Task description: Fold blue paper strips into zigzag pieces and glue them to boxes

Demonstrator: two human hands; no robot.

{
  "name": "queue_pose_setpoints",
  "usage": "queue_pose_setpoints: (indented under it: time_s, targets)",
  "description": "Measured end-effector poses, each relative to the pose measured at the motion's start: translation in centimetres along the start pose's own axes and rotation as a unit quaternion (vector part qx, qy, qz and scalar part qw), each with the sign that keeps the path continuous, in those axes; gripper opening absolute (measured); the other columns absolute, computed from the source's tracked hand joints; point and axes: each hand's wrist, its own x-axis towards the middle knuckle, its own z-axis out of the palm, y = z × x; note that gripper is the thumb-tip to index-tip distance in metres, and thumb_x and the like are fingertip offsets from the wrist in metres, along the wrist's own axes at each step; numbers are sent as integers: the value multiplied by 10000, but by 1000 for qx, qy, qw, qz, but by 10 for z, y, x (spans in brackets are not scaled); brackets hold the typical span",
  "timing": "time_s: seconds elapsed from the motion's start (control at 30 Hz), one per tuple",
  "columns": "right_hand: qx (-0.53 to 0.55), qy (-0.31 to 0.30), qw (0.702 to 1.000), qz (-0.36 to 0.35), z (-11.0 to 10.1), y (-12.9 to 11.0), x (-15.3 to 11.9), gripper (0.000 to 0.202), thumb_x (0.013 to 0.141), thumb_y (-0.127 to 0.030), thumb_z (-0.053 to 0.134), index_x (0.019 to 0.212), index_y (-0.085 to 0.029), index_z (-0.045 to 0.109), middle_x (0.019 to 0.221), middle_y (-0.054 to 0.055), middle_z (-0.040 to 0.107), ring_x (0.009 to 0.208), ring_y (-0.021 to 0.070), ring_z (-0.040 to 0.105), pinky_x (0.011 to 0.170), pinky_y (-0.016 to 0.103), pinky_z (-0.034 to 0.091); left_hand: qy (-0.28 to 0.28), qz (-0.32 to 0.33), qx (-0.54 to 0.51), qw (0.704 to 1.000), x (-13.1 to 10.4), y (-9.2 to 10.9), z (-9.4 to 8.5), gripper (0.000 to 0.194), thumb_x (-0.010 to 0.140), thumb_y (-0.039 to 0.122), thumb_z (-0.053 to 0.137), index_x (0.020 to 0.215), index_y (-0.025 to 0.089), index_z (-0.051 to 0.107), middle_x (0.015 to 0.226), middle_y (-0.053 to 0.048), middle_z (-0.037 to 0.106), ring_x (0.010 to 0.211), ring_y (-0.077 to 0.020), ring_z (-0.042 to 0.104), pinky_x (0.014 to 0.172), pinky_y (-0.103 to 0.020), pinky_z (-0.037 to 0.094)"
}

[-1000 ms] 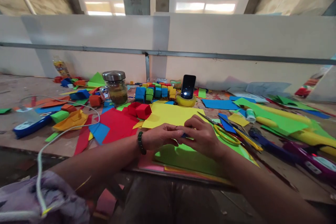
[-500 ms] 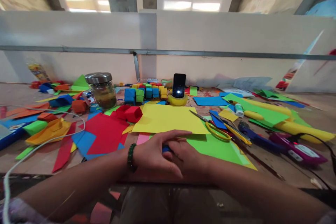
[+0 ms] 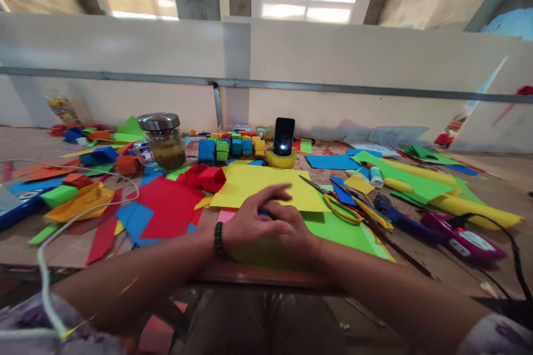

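Note:
My left hand (image 3: 252, 224), with a dark beaded bracelet (image 3: 219, 239) at its wrist, is folded together with my right hand (image 3: 293, 228) over the table's front edge. Between them shows a sliver of a small blue thing (image 3: 263, 213); most of it is hidden by the fingers, so its kind is unclear. Both hands are closed around it, the left fingertips slightly blurred. Just beyond lies a yellow paper sheet (image 3: 266, 184), partly over a green sheet (image 3: 337, 233). Yellow-handled scissors (image 3: 342, 208) rest to the right of my hands.
Red folded paper pieces (image 3: 211, 178) and red paper (image 3: 166, 208) lie left. Behind stand folded paper blocks (image 3: 207, 151), a lidded glass mug (image 3: 164, 147) and a phone (image 3: 283, 136) on a yellow roll. A purple device (image 3: 462, 238) with a cable sits right; a white cable (image 3: 45, 283) crosses left.
My left fingers have lifted and curled, and my right fingers have come up over the left hand. Less of the blue thing shows. The view has shifted slightly.

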Motion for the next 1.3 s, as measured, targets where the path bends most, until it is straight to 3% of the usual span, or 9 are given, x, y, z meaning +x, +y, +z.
queue_pose_setpoints:
  time_s: [0.1,0.2,0.3,0.4,0.57,0.7,0.93,1.17,1.3]
  targets:
    - [80,108,990,35,-13,-4,13,171,868,-275,566,965,-255,706,1058,38,638,1042,191,587,931,358,472,-10,32,-119,992,8,-3,-14,970,573,465,814,1408,274,357,1349,-121,473,1275,-316,407,1025,-434,359]
    - [116,164,977,69,-20,-8,15,185,848,-343,606,989,-310,722,1257,29,547,1209,223,481,1038,414,384,-33,15,-165,986,8,-5,-17,728,677,339,780,1334,278,471,1334,-103,504,1239,-282,454,1021,-421,360]
    - [124,153,977,82,-21,-6,12,208,835,-382,620,1012,-336,720,1305,21,529,1250,243,446,1053,437,359,-19,6,-155,988,5,-3,-11,389,767,258,703,1147,217,631,1156,-73,629,1091,-222,559,957,-356,418]
    - [107,123,984,71,-22,-2,11,255,851,-369,603,1094,-364,680,1281,20,549,1228,228,466,1038,423,377,6,-3,-122,993,2,2,-9,264,813,258,648,1064,180,669,1042,-57,675,990,-185,597,909,-313,447]
    - [30,124,991,43,-30,3,13,269,807,-301,665,1074,-321,689,1062,36,611,1033,198,569,909,368,464,15,0,-18,1000,2,1,-18,237,848,321,591,953,129,684,870,-71,674,828,-173,616,777,-285,490]
    - [4,131,991,28,-32,2,13,131,798,-237,675,917,-273,716,888,18,602,871,161,585,778,320,480,23,2,-10,1000,-1,-2,-17,258,847,337,590,1000,142,663,933,-81,660,900,-187,605,834,-304,478]
    - [-31,121,992,-5,-29,0,12,132,824,-198,637,950,-233,659,879,27,603,840,155,580,737,310,486,37,-82,-146,985,1,4,-10,290,784,360,664,978,145,666,923,-55,677,877,-178,634,852,-330,502]
    - [-176,107,974,-94,-39,-1,15,236,860,-221,586,1096,-209,567,935,56,629,859,159,589,749,300,505,60,-47,48,996,3,-2,-27,270,796,395,639,907,149,641,825,-32,682,750,-152,645,717,-271,525]
    - [-301,72,948,-78,-52,-21,2,132,899,-246,515,985,-209,609,896,55,650,866,171,586,775,305,480,50,-93,36,994,7,-11,-40,317,823,464,584,907,160,563,963,-78,693,844,-201,674,714,-320,551]
